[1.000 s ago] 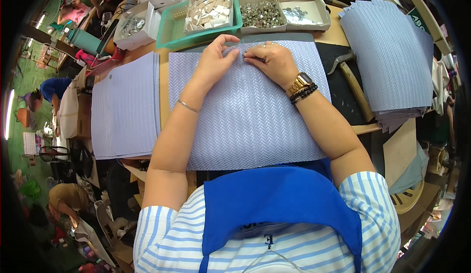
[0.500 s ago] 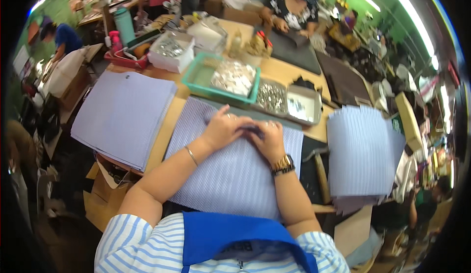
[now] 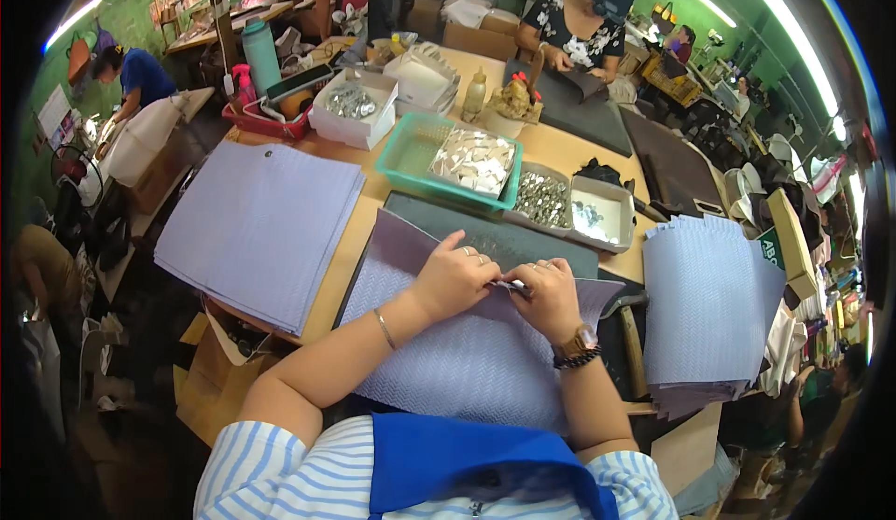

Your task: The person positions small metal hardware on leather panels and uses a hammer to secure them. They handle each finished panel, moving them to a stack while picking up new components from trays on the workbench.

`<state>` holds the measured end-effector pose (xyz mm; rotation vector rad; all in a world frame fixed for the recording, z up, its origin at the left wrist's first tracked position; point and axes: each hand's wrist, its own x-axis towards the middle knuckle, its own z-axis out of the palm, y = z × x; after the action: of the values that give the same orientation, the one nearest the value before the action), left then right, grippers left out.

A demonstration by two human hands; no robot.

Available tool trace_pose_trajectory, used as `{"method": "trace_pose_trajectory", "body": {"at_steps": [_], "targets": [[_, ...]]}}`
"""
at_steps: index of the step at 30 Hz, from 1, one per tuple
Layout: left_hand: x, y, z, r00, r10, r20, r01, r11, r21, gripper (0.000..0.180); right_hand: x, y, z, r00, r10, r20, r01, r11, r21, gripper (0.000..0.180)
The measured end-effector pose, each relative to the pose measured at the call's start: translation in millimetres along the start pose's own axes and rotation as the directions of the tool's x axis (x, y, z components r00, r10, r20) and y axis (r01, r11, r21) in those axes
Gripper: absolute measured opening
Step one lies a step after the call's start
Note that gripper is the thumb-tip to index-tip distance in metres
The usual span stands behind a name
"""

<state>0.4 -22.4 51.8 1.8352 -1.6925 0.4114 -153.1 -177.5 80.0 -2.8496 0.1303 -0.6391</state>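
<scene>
A lavender sheet with a herringbone-like texture (image 3: 448, 357) lies in front of me, its far edge raised and bent back off a dark board (image 3: 551, 247). My left hand (image 3: 453, 280) pinches the middle of that raised edge. Close beside it, my right hand (image 3: 549, 298) grips the same edge, fingertips nearly meeting the left ones. Something small and pale shows between the fingertips, too small to name. To the right of the sheet rests a hammer with a wooden handle (image 3: 634, 347).
Lavender sheets are stacked at left (image 3: 257, 235) and right (image 3: 700, 305). Beyond the board stand a green basket of pale pieces (image 3: 401, 170), a box of metal bits (image 3: 543, 193) and a white tray (image 3: 602, 212). A co-worker (image 3: 579, 30) sits across the table.
The sheet's far edge has come up off the board and bends toward me, baring more of the board. My hands now pinch that edge. The whole view has shifted a little.
</scene>
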Motion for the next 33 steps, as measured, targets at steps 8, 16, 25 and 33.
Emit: {"method": "trace_pose_trajectory", "body": {"at_steps": [8,16,25,33], "targets": [[-33.7,26.7,-0.5,0.984,-0.112,0.14,0.132,0.98,-0.147,0.019,47.1,-2.4,-46.5,0.947,0.06,0.316,-0.113,0.982,0.153,0.024],[-32.5,12.3,12.8,0.98,-0.173,0.095,0.195,0.924,-0.329,0.016,182.7,57.2,19.9,0.976,0.181,0.121,-0.183,0.983,0.007,0.022],[-30.8,7.0,12.5,0.986,-0.126,0.113,0.155,0.938,-0.308,0.012,200.4,94.2,60.6,0.954,0.283,0.1,-0.276,0.958,-0.078,0.019],[-40.5,-3.1,13.9,0.956,-0.227,0.184,0.286,0.862,-0.418,0.033,96.0,16.8,11.1,0.953,0.271,0.132,-0.29,0.7,0.653,0.02]]}}
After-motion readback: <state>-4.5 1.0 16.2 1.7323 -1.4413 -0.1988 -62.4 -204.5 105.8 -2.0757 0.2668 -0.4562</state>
